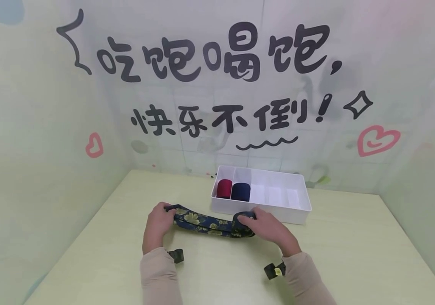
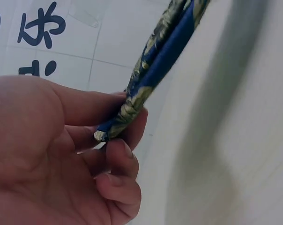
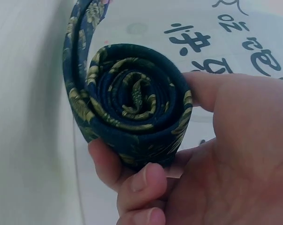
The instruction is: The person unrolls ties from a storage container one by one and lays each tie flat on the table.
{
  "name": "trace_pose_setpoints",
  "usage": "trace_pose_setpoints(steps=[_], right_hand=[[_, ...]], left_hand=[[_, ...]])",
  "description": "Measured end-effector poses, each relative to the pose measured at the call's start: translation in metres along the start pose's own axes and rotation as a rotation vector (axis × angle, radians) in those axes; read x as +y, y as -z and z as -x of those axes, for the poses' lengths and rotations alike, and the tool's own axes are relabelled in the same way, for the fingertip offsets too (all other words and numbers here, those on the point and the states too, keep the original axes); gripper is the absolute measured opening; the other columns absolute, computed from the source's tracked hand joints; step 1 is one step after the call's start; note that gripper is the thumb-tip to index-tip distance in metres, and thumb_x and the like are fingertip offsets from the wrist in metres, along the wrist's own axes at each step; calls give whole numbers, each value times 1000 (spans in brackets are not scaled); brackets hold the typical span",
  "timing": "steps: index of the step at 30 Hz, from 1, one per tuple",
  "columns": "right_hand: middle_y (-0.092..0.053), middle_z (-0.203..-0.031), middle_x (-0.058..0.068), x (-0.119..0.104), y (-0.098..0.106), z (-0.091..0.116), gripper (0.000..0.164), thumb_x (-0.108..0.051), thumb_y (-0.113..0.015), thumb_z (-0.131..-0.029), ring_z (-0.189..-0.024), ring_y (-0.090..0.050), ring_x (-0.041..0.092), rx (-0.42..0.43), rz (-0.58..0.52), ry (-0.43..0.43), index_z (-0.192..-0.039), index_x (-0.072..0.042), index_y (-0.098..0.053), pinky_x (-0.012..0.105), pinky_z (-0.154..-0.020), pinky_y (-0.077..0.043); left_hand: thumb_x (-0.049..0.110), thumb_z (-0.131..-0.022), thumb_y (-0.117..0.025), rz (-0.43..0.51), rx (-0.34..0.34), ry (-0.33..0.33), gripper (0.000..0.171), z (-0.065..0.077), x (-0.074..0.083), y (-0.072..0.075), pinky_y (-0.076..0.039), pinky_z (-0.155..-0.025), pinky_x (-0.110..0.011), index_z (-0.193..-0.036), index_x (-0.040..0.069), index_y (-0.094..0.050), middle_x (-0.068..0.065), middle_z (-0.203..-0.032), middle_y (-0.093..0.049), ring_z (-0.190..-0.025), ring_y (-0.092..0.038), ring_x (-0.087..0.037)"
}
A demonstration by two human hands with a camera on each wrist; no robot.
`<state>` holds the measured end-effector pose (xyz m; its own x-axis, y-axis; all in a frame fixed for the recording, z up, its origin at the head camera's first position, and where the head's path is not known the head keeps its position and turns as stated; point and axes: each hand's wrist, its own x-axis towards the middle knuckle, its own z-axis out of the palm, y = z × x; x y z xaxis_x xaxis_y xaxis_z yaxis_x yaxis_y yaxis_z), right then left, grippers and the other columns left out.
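Note:
A dark blue necktie (image 1: 206, 225) with gold flowers stretches between both hands above the table. Its right part is wound into a thick roll (image 3: 137, 101), and the spiral of layers shows end-on in the right wrist view. My right hand (image 1: 269, 226) grips this roll, thumb on one side and fingertips under it. The loose end of the tie (image 2: 127, 112) is pinched between thumb and fingers of my left hand (image 1: 158, 224). From there the fabric runs folded lengthwise to the roll, sagging slightly.
Behind the right hand stands a white divided box (image 1: 278, 212). A red roll (image 1: 224, 189) and a navy roll (image 1: 241, 192) sit in its left compartments. Printed wall sheets (image 1: 187, 152) border the pale table (image 1: 210, 275) at the back and sides.

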<state>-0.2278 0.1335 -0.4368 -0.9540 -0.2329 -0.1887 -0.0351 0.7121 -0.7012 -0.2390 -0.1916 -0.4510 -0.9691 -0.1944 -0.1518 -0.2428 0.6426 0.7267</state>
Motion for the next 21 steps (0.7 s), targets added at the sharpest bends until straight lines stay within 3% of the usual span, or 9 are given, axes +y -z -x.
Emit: trace_pose_setpoints(steps=[5, 21], right_hand=[[-57, -88, 6, -2, -8, -3, 52, -57, -59, -96, -81, -54, 20, -25, -9, -11, -110, -7, -58, 34, -66, -41], [-59, -93, 7, 10, -12, -7, 56, -55, -60, -96, -83, -54, 21, -30, -4, -39, -117, -3, -58, 33, -67, -43]], left_hand=[[23, -105, -49, -6, -22, 38, 42, -2, -10, 0, -49, -89, -49, -137, -4, -51, -30, -133, -59, -113, -61, -40], [23, -105, -50, -6, -23, 44, 42, -5, -11, -5, -48, -97, -55, -137, -4, -52, -30, -136, -58, -121, -58, -44]])
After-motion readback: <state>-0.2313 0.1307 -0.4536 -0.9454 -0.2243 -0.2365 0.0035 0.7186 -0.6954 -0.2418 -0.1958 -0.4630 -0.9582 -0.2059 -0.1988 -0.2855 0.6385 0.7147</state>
